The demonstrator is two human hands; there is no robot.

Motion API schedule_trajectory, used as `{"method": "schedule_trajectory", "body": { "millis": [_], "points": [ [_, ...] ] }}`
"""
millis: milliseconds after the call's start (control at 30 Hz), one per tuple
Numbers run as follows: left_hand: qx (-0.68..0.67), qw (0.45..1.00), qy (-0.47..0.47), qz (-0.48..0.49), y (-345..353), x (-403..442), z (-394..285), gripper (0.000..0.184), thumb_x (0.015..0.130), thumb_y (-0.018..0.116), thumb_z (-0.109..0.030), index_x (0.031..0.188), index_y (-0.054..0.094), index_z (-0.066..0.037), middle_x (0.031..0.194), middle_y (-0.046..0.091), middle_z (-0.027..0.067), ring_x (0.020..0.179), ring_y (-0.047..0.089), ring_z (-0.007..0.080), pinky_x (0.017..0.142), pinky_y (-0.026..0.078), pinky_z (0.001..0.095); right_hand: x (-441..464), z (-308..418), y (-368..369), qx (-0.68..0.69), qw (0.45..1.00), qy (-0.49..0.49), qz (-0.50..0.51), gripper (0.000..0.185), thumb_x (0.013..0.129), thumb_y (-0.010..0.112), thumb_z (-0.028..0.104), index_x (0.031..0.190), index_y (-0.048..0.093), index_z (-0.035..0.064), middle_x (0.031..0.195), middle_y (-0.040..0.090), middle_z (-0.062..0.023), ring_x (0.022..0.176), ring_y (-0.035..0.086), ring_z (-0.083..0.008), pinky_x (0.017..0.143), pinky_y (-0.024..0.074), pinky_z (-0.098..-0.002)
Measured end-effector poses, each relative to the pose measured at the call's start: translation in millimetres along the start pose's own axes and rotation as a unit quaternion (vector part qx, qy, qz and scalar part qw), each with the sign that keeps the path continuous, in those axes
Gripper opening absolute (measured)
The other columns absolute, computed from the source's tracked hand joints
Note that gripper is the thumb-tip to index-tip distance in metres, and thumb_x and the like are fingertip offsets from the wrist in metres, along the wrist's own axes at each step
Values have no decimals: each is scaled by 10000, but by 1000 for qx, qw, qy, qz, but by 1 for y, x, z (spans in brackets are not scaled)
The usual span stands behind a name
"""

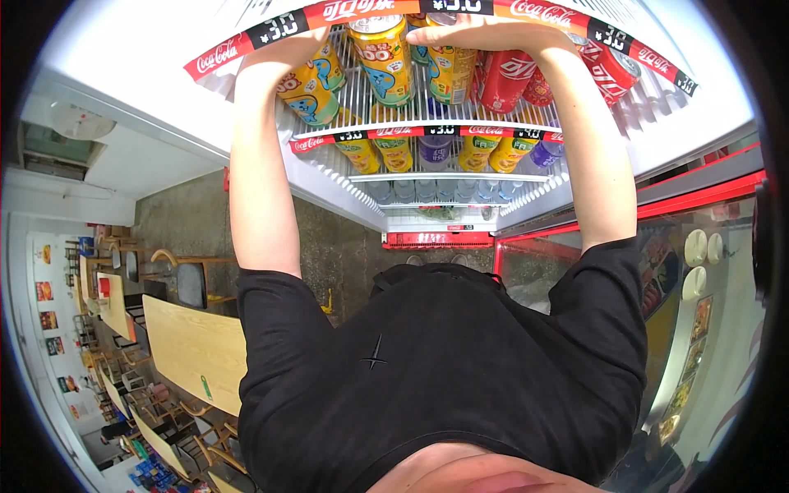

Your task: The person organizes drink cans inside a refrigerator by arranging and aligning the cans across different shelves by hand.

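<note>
Black shirt (pixel 460 370), 2 hands (pixel 477 33) inside fridge (pixel 715 90), yellow can (pixel 382 62) between them

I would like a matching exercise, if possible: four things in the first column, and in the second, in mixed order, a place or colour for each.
1. Red cans
2. Purple drinks
3. Shirt
4. Wooden tables

A. Black, with a small star-like mark
B. At the left side of the picture, among chairs
C. To the right of the yellow cans
D. In the row below the cans, among yellow bottles

Right pairs: 1-C, 2-D, 3-A, 4-B
</note>
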State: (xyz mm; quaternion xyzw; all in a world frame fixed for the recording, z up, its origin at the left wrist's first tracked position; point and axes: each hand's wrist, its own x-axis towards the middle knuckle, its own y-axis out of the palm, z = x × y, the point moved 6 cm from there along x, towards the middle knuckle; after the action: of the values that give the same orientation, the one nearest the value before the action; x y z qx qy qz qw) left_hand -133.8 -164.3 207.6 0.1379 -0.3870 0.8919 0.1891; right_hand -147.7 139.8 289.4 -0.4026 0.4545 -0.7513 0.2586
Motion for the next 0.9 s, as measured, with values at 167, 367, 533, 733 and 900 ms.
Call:
{"method": "schedule_trajectory", "body": {
  "millis": [167,367,533,733,900],
  "points": [
    [5,1000,7,-6,4,0,1,395,1057,465,-329,1415,525,-173,1372,621,57,1227,606,261,1068,460,404,3,-6,6,3,1000,12,5,706,791,771,564,1313,635,109,1319,641,-149,1215,582,-322,1048,450,-419],
    [13,1000,15,-12,7,1,2,392,1058,462,-333,1409,530,-172,1361,628,58,1212,616,261,1057,470,403,4,-3,3,18,999,18,23,670,790,782,548,1275,656,102,1269,663,-150,1168,609,-320,1013,472,-419],
    [21,999,22,-17,10,1,2,390,1059,459,-336,1404,534,-171,1352,634,58,1200,624,261,1047,478,402,2,-3,2,22,999,26,26,681,785,781,559,1272,657,99,1266,665,-149,1165,611,-321,1010,474,-421],
    [28,999,30,-19,13,0,2,387,1060,456,-340,1398,539,-170,1342,642,59,1185,635,262,1036,488,401,2,-7,5,14,1000,1,0,700,788,773,571,1293,649,102,1283,659,-147,1181,604,-322,1024,467,-424],
    [6,1000,24,-15,3,-2,0,393,1056,453,-359,1379,553,-159,1319,651,73,1171,642,268,1023,492,402,0,-9,6,56,998,19,26,723,780,780,571,1312,636,102,1310,642,-152,1207,587,-321,1038,455,-420]
  ]
}}
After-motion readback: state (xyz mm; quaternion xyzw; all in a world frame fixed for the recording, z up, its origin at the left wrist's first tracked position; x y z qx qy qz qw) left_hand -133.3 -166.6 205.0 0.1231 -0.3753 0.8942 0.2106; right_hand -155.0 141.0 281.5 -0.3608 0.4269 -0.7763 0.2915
